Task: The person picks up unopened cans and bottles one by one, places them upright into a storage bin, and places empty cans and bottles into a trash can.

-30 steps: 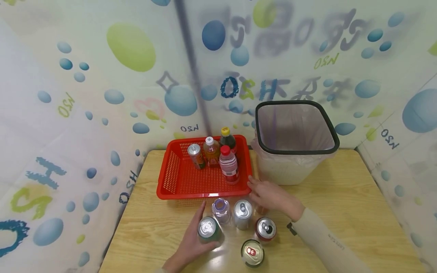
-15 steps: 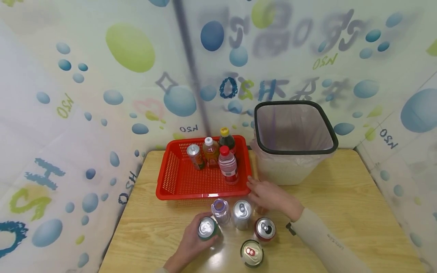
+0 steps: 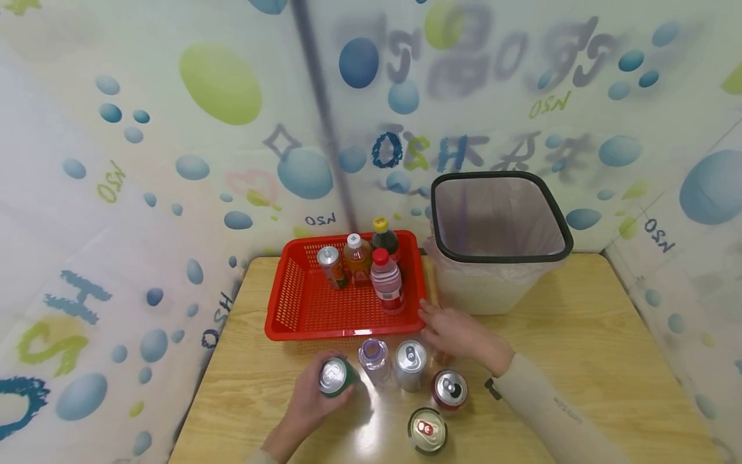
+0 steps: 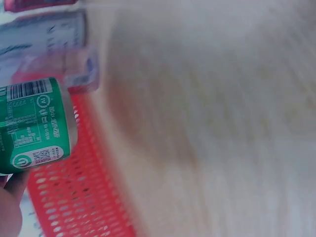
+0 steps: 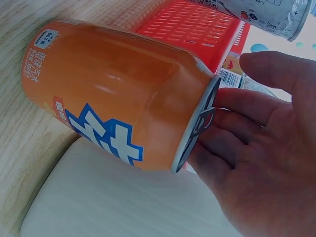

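My left hand (image 3: 304, 403) grips a green drink can (image 3: 335, 379) upright, at the left of the group on the table; its barcode label faces the left wrist view. My right hand (image 3: 458, 332) lies at the right front corner of the red basket (image 3: 315, 335), fingertips right at the rim, holding nothing. Close by this hand stands an orange soda can (image 5: 113, 94), its pull tab near the fingers in the right wrist view and mostly hidden under the hand in the head view. Between the hands stand a clear bottle (image 3: 375, 364) with a purple neck and a silver can (image 3: 411, 364).
Nearer the front are a dark red can (image 3: 449, 390) and a can with a gold top (image 3: 428, 430). Several full bottles and a small can (image 3: 332, 265) stand in the basket. A lined trash bin (image 3: 487, 290) with a black rim is at the back right.
My left hand has closed round the green can and moved it left, away from the clear bottle. The right hand has stayed at the basket corner.
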### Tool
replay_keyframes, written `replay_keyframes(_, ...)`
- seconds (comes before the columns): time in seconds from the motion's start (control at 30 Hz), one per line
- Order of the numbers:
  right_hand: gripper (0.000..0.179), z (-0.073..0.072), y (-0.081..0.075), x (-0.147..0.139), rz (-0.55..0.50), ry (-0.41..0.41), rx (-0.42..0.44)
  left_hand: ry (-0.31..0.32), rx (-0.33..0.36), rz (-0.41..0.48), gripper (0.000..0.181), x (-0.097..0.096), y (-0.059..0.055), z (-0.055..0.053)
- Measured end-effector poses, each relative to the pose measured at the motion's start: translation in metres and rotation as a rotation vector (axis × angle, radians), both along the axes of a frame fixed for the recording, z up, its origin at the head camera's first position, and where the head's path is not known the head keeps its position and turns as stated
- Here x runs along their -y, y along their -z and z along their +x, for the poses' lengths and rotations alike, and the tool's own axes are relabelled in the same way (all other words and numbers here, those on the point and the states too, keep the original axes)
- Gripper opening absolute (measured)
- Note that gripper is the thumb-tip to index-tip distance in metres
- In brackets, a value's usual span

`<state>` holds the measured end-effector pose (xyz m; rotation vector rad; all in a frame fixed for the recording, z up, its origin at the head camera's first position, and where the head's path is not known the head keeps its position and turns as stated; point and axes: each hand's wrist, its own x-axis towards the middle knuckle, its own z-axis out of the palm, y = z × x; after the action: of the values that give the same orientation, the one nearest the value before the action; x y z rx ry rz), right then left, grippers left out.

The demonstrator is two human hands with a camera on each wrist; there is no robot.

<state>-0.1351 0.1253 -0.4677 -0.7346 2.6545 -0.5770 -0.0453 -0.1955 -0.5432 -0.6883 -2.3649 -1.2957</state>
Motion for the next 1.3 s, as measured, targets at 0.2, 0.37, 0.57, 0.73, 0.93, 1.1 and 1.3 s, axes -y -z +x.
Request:
replay_keyframes(0.2, 0.05, -0.001, 0.0, 0.001, 0.001, -0.007, -0.01, -0.015, 0.0, 0.017, 0.064, 0.013, -0.025, -0.006)
replay_keyframes(0.37, 0.05, -0.001, 0.003, 0.0, 0.008, -0.018, -0.031, -0.028, -0.009, 0.04, 0.063, 0.02, -0.054, -0.013)
replay_keyframes(0.57, 0.05, -0.002, 0.004, -0.001, 0.009, -0.02, -0.031, -0.022, -0.025, 0.078, 0.064, 0.029, -0.083, -0.024)
replay_keyframes(0.73, 0.05, -0.002, 0.004, -0.001, 0.004, -0.025, -0.036, -0.041, -0.048, 0.08, 0.065, 0.037, -0.102, -0.042)
replay_keyframes(0.93, 0.05, -0.001, 0.003, -0.002, -0.012, -0.036, -0.037, -0.103, -0.037, 0.108, 0.062, 0.044, -0.119, -0.075)
replay_keyframes(1.1, 0.05, -0.002, 0.003, -0.003, -0.013, -0.033, -0.036, -0.221, 0.078, 0.11, 0.055, 0.051, -0.119, -0.109)
replay_keyframes(1.3, 0.049, -0.003, 0.004, -0.003, -0.012, -0.043, -0.046, -0.328, 0.271, 0.089, 0.058, 0.055, -0.11, -0.144)
